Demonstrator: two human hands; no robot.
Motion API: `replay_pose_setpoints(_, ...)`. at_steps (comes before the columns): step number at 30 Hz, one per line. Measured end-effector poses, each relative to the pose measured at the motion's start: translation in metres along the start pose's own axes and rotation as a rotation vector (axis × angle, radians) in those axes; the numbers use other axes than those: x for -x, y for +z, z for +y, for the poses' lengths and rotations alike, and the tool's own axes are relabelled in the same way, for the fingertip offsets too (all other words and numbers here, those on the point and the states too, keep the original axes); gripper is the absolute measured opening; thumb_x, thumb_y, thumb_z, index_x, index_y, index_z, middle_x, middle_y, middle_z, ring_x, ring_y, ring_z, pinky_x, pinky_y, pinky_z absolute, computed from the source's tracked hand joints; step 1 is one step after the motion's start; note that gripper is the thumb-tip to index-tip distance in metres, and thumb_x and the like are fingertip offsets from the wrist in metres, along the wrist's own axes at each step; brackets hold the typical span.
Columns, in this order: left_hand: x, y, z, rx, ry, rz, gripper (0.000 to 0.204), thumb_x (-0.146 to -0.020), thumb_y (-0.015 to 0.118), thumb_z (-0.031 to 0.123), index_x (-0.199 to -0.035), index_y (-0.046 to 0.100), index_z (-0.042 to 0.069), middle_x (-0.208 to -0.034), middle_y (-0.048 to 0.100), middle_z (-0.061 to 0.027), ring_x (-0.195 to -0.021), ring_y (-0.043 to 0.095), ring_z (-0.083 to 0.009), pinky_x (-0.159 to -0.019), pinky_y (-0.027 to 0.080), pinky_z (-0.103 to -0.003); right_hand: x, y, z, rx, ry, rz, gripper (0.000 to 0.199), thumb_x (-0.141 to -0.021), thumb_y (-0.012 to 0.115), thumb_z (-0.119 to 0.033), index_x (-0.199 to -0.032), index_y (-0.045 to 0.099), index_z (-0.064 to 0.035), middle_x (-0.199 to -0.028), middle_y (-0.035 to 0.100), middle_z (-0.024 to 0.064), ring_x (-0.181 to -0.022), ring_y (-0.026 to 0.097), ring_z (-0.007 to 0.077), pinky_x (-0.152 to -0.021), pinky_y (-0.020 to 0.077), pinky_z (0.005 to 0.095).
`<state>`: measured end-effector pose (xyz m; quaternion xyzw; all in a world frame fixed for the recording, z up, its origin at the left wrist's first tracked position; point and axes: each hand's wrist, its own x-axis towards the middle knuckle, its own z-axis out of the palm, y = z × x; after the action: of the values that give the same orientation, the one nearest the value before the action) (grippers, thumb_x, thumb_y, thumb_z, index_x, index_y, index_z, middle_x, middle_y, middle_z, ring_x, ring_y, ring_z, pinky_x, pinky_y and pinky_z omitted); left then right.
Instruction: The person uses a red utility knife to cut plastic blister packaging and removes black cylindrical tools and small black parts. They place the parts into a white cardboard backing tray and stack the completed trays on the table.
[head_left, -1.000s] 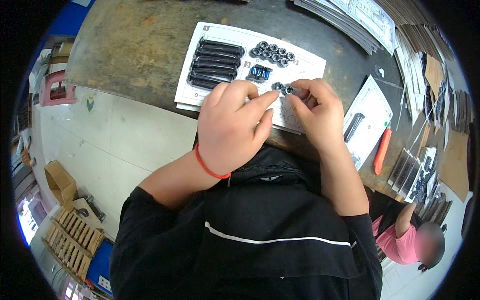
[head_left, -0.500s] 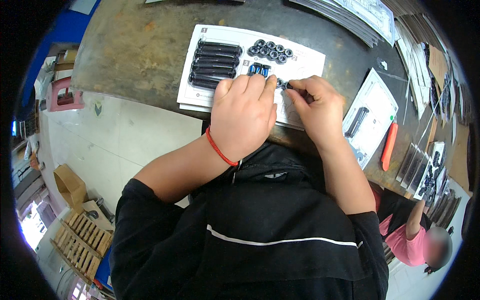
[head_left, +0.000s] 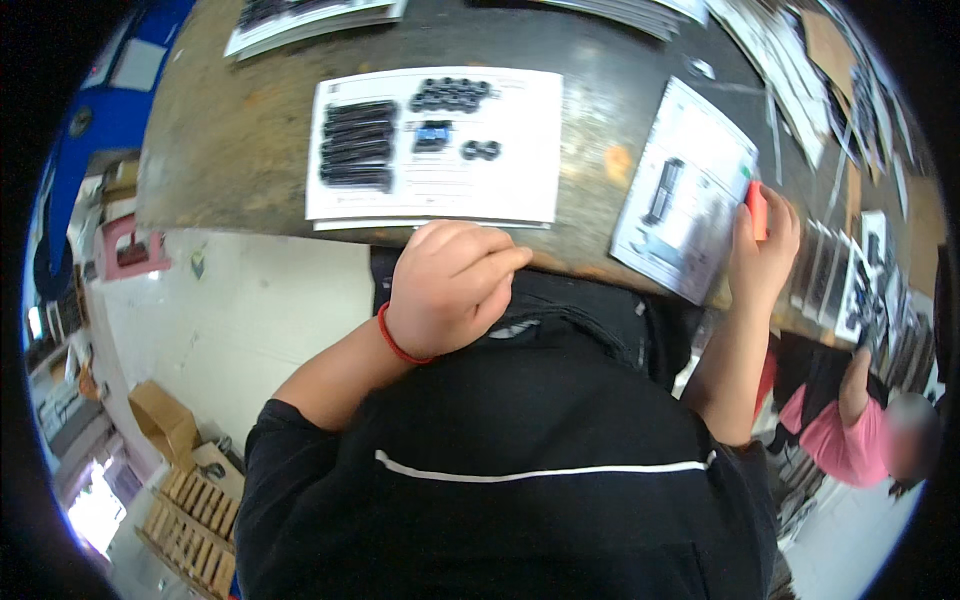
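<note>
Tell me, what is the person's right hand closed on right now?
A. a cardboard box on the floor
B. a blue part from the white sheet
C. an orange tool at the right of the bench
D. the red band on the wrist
C: the right hand is wrapped round the orange tool beside a white card, while the left hand rests empty at the bench edge.

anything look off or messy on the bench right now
Nothing stands out. The black parts lie in tidy groups on the white sheet, which sits square on the worn bench. The right hand has an orange tool in its grip beside a second sheet; the left hand rests at the bench edge.
</note>
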<state>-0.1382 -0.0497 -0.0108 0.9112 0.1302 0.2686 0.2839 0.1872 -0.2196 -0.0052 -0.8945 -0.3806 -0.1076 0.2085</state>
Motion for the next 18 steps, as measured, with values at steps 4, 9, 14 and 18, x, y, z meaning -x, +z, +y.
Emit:
replay_pose_setpoints(4, -0.023, 0.036, 0.02, 0.069, 0.067, -0.154, 0.028, -0.077, 0.072, 0.007, -0.104, 0.07, 0.007, -0.111, 0.068, -0.0068, -0.102, 0.064, -0.0236, -0.086, 0.05, -0.037, 0.018, -0.01, 0.054, 0.18, 0.193, -0.119, 0.05, -0.083, 0.073, -0.026, -0.125, 0.061, -0.004, -0.125, 0.059, 0.0223, -0.119, 0.053, 0.04, -0.103, 0.0417, 0.0482)
replay_pose_setpoints(9, -0.047, 0.079, 0.041, -0.014, 0.005, -0.274, 0.045, -0.082, 0.07, 0.016, -0.123, 0.06, 0.001, -0.136, 0.055, -0.0189, -0.12, 0.057, -0.0327, -0.1, 0.047, -0.042, 0.035, 0.006, 0.061, 0.164, 0.186, -0.062, 0.041, -0.087, 0.068, -0.021, -0.123, 0.061, -0.002, -0.117, 0.061, 0.02, -0.111, 0.056, 0.0388, -0.098, 0.0441, 0.0472)
replay_pose_setpoints(14, -0.047, 0.093, 0.053, -0.05, 0.037, -0.347, 0.048, -0.081, 0.07, 0.017, -0.124, 0.06, 0.001, -0.138, 0.053, -0.0211, -0.125, 0.054, -0.0343, -0.103, 0.044, -0.043, 0.035, 0.007, 0.072, -0.095, 0.158, 0.011, 0.036, -0.093, 0.06, -0.019, -0.123, 0.059, 0.0003, -0.099, 0.064, 0.0164, -0.088, 0.063, 0.0315, -0.078, 0.0507, 0.042)
replay_pose_setpoints(18, -0.046, 0.093, 0.054, 0.117, 0.184, -0.467, 0.045, -0.08, 0.07, 0.017, -0.122, 0.062, 0.004, -0.129, 0.062, -0.0144, -0.122, 0.057, -0.0295, -0.102, 0.045, -0.041, 0.043, -0.03, 0.041, -1.106, 0.587, -0.29, 0.035, -0.104, 0.044, -0.017, -0.134, 0.051, -0.0004, -0.088, 0.063, 0.0058, -0.064, 0.059, 0.0108, -0.059, 0.0493, 0.0237)
